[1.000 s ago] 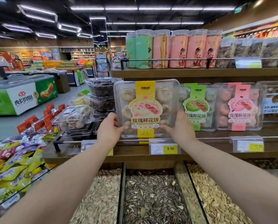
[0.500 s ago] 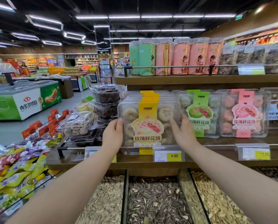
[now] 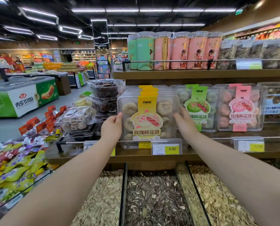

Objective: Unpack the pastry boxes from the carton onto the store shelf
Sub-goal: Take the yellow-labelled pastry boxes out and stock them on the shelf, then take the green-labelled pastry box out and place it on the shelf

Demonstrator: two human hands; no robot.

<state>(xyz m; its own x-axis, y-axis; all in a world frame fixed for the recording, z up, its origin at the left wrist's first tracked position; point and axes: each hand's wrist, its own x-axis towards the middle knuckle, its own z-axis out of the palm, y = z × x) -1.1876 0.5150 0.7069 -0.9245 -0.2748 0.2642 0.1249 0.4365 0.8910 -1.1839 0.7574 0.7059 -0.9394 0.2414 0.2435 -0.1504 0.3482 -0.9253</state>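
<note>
Nearest to the camera lay the open seed bins. Above them both bare arms reached to the wooden shelf. The left hand gripped the left edge of the front pastry box, thumb on its face. The right hand pressed nearly straight fingers on the right side. The box stood upright on the shelf, first in a row of yellow-labelled boxes, just beside the green-labelled box. Higher stood tall jars; far left, a freezer.

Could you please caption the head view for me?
Left hand and right hand steady a yellow-label pastry box on the shelf.
</note>
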